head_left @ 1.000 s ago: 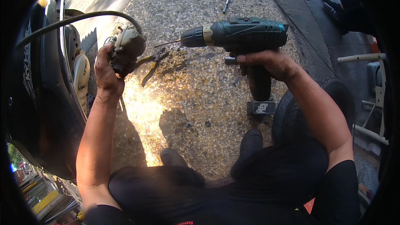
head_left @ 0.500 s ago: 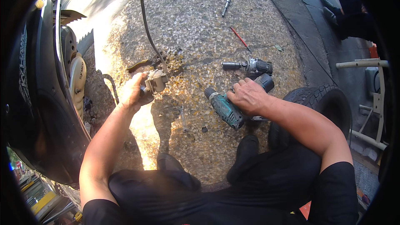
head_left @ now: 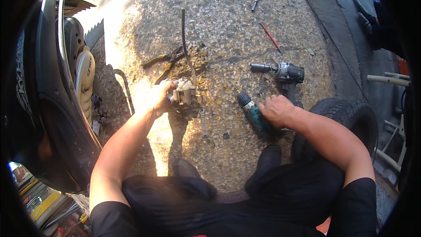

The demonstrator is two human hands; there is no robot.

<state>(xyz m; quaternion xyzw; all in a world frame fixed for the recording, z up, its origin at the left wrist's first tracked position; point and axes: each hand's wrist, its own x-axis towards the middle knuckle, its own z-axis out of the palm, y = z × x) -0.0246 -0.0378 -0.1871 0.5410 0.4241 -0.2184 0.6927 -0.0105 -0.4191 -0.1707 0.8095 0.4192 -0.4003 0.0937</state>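
In my left hand (head_left: pixel 161 98) is a dirty, pale metal carburetor (head_left: pixel 185 92), gripped by its near left side. A thin dark hose (head_left: pixel 183 33) rises from the carburetor and points away from me. My right hand (head_left: pixel 278 110) is closed round the grip of a teal and black cordless drill (head_left: pixel 255 113), low over the ground. The drill's thin bit points far left, toward the hose side. Just beyond the carburetor lie pliers (head_left: pixel 157 60) with yellow and black handles. Part of the drill's grip is hidden under my fingers.
A black scooter body (head_left: pixel 48 105) stands close on the left. Beyond the drill lie an impact wrench (head_left: pixel 289 72) with a long socket, a red screwdriver (head_left: pixel 271 37) and a metal socket tool (head_left: pixel 257 1). Tyres (head_left: pixel 362 116) sit at my right. Another person's shoes (head_left: pixel 365 21) show far right.
The drill has turned so its bit points farther away from me, and my right hand has moved with it. The carburetor has shifted right in view, uncovering the pliers. The whole view has shifted somewhat.
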